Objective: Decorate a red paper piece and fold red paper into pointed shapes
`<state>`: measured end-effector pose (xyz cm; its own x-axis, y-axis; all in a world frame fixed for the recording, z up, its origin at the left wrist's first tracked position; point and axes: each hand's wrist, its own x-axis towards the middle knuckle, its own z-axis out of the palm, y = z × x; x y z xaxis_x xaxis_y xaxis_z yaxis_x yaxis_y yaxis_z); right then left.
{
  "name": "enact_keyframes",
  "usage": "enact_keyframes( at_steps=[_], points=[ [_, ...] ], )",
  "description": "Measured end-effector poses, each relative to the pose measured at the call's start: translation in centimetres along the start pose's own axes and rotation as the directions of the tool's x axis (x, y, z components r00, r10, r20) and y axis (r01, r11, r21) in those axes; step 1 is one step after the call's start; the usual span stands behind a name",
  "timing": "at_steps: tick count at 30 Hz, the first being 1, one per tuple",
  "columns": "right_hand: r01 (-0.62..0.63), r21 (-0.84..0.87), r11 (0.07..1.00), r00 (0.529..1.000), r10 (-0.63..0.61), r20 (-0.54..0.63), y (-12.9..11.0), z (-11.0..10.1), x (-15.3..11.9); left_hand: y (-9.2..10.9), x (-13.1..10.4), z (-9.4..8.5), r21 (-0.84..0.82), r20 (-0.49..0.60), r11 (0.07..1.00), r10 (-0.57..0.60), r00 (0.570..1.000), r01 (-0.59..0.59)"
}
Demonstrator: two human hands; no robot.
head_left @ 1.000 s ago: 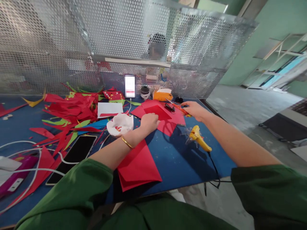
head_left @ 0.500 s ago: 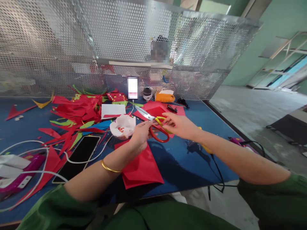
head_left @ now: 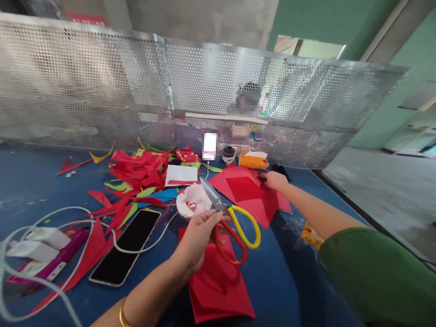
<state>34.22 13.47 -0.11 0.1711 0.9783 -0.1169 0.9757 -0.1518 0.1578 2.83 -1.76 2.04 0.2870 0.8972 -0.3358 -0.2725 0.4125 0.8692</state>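
Note:
My left hand (head_left: 200,231) grips a pair of scissors (head_left: 247,227) near the pivot. Their blades point away and to the left; one handle loop is yellow, the other red-orange, and the loops are spread apart. Below them lies a folded red sheet (head_left: 221,286). Farther out, my right hand (head_left: 276,180) is closed at one end of a small black tool (head_left: 261,177), whose exact kind I cannot make out. It lies over red sheets (head_left: 245,188). Beside the scissor tips sits a white bowl-like holder (head_left: 185,200) with small red bits inside.
Red and green scraps (head_left: 143,170) heap at the left behind a dark phone (head_left: 127,247). White cables loop around a purple power strip (head_left: 57,259). A perforated metal screen (head_left: 211,77) borders the back, with an orange tissue pack (head_left: 254,160) and a thread spool (head_left: 228,154) before it.
My right hand has left the scissors and reached forward right to the small black tool. The scissors stay in my left hand, their handles more spread. The view has tilted up.

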Motion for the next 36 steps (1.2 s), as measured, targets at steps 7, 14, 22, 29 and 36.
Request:
enact_keyframes(
  at_steps=[7,14,22,29,36],
  points=[
    [-0.028,-0.056,0.998,0.996,0.023,-0.089,-0.7,-1.6,1.3,-1.4,0.1,-1.1,-0.011,0.107,1.0,0.015,0.994,-0.014],
    [0.142,-0.036,0.989,0.986,-0.144,-0.089,-4.2,-2.2,0.3,-1.4,0.1,-0.9,-0.049,0.077,0.999,0.01,0.997,-0.006],
    [0.074,0.011,0.997,0.992,-0.073,-0.107,-3.6,-5.2,-3.6,-0.8,-0.3,-0.8,-0.026,0.012,1.0,-0.006,1.0,0.007],
    [-0.027,0.04,0.999,0.959,0.037,-0.281,-7.9,-1.9,-7.8,-0.3,-0.9,-0.3,-0.008,-0.011,1.0,-0.002,1.0,0.002],
    [0.103,-0.007,0.995,0.82,-0.089,-0.565,-11.5,1.9,-8.3,-0.3,-0.5,-0.8,-0.027,-0.035,1.0,0.007,0.999,-0.008]
  ],
)
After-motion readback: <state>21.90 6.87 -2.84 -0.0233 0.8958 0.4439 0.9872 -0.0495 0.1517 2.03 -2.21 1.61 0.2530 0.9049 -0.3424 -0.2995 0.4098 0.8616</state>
